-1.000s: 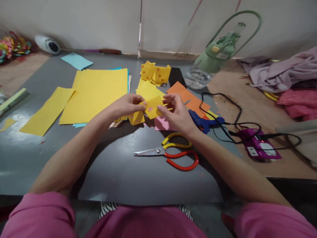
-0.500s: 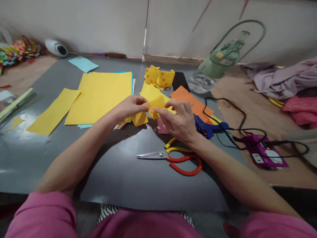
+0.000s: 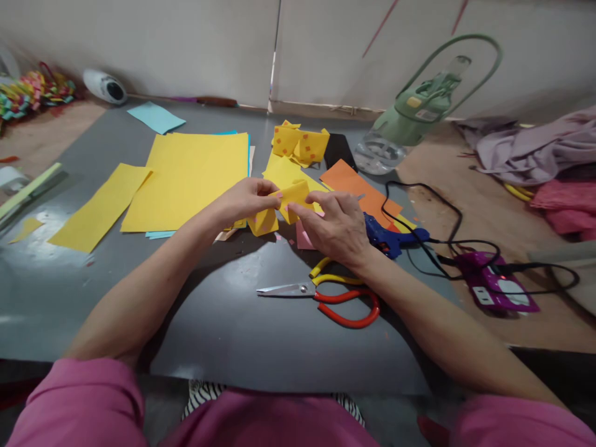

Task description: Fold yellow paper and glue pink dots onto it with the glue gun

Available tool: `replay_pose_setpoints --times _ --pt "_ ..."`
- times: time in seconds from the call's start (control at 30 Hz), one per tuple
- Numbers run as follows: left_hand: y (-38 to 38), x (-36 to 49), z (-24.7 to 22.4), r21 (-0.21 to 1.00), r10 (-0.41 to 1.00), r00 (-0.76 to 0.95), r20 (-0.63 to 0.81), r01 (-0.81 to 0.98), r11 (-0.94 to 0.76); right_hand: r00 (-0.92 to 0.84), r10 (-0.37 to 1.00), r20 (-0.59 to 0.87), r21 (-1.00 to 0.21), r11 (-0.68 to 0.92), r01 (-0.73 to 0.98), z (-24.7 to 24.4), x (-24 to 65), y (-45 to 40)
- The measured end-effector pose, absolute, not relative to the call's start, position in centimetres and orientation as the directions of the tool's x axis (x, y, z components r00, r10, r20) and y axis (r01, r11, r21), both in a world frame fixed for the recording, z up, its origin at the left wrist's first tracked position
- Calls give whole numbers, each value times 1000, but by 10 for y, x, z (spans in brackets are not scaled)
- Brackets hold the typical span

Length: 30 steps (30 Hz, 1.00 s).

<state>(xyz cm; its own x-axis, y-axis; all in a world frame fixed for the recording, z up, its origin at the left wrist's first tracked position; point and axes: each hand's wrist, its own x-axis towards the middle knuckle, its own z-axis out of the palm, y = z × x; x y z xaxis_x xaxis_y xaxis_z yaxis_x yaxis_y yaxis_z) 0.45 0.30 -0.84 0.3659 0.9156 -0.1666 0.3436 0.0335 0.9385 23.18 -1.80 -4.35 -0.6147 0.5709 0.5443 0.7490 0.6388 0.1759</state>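
Note:
Between my two hands is a folded yellow paper piece (image 3: 294, 196) with small pink patches. My left hand (image 3: 254, 197) pinches its left side between thumb and fingers. At the right side, the thumb and index finger of my right hand (image 3: 338, 223) close on the paper. Just below my left fingers another folded yellow paper shape (image 3: 263, 222) sits on the table. Behind them stands a yellow paper shape with orange spots (image 3: 300, 144). Scissors (image 3: 321, 292) with red and yellow handles lie below my right hand.
Yellow sheets (image 3: 190, 180) and a yellow strip (image 3: 100, 208) lie left. Orange paper (image 3: 358, 189), a blue glue gun (image 3: 393, 237) and its black cord are at right, leading toward a purple power strip (image 3: 500, 285). A green-topped bottle (image 3: 410, 118) stands behind.
My right index finger has come down from slightly above the yellow paper piece onto its right edge. My left hand keeps its pinch in nearly the same place.

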Motion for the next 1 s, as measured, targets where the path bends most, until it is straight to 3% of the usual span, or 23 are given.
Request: replay_pose_setpoints --times 0.13,0.4,0.8,1.0 --pt "3 5 -9 944 911 381 -159 330 27 -567 584 582 102 639 763 -39 235 -19" --pt "2 5 -8 944 916 362 -174 324 51 -602 568 561 116 666 737 -41 236 -20" --pt "3 5 -8 940 901 398 -174 341 31 -688 500 526 298 649 700 -43 236 -18" --pt "1 5 -8 933 900 402 -168 360 14 -702 528 478 296 655 695 -39 238 -18"
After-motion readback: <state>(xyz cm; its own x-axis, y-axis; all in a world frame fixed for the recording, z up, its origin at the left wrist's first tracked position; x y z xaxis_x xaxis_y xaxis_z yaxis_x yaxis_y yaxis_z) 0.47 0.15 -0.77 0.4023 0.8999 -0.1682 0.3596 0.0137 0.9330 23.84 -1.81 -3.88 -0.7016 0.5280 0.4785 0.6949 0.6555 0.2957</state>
